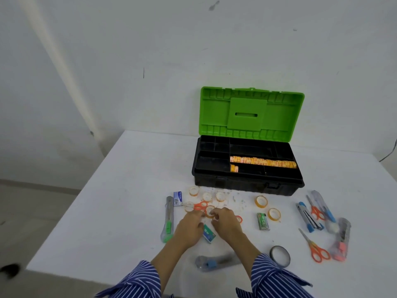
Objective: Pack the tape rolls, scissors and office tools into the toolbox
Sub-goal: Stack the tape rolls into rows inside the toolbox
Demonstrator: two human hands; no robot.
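Against white walls, a white table bears the open toolbox.

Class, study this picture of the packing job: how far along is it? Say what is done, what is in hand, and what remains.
Done: a row of tape rolls already lies in the open toolbox tray. In hand: the left hand and right hand meet over a small tape roll beside orange scissors. Left: loose tape rolls, utility knives, staple boxes, more scissors and a black tape roll on the table.
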